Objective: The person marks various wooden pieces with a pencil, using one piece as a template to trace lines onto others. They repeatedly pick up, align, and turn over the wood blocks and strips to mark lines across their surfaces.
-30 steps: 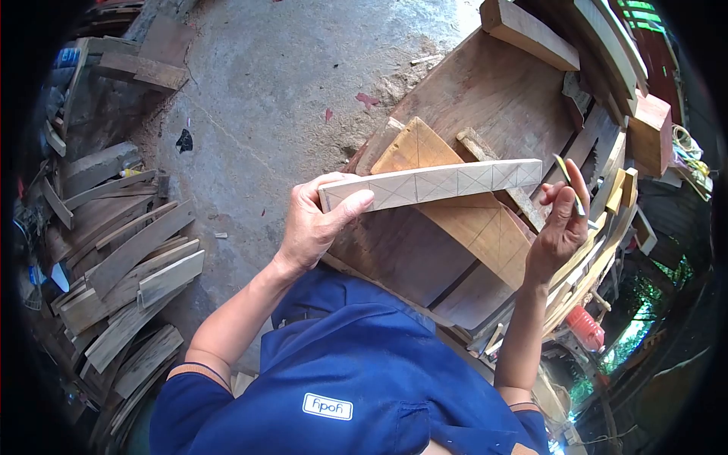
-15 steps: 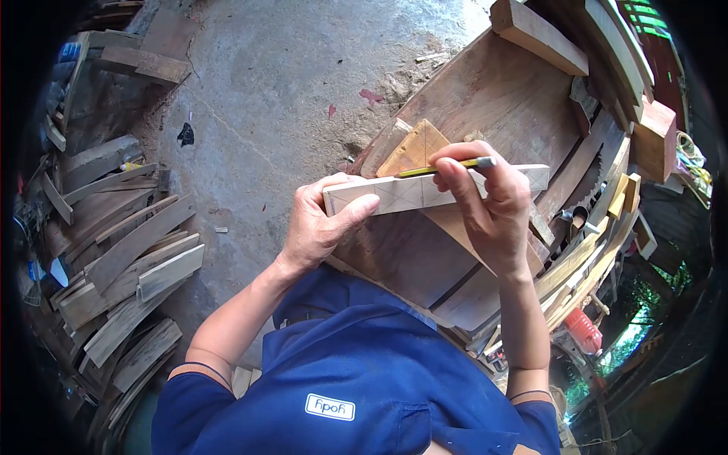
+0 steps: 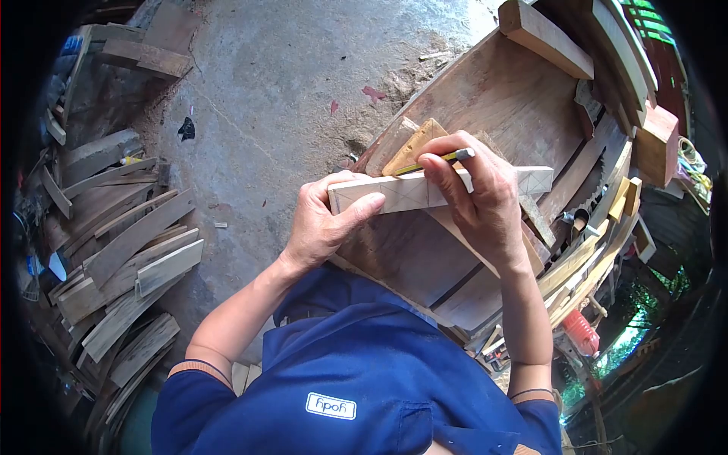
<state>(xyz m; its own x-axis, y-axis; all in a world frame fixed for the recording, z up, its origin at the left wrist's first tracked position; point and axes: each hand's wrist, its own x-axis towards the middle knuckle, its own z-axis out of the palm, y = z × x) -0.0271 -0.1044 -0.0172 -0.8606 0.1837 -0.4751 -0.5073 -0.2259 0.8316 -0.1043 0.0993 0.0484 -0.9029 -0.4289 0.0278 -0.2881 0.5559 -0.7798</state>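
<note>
My left hand point(image 3: 326, 216) is closed round the left end of a pale wooden strip point(image 3: 406, 195), its thumb on the near face. Crossed pencil lines mark that face. In my right hand point(image 3: 485, 201) is a pencil point(image 3: 456, 156), slanted with its point down to the left at the strip's top edge. My right fingers hide the middle of the strip. Just behind the strip lies a yellowish wood block point(image 3: 409, 148) on a broad wooden bench point(image 3: 500, 83).
Stacked boards point(image 3: 140, 265) line the left side. A thick wood beam point(image 3: 546, 39) rests on the bench's far end, and a reddish wood block point(image 3: 657, 144) stands at right. A saw blade point(image 3: 593, 199) and a red plastic bottle point(image 3: 580, 332) are also at right.
My right hand has shifted slightly left and its fingers have curled more over the pencil. The pencil now slants more steeply. My left hand still grips the strip.
</note>
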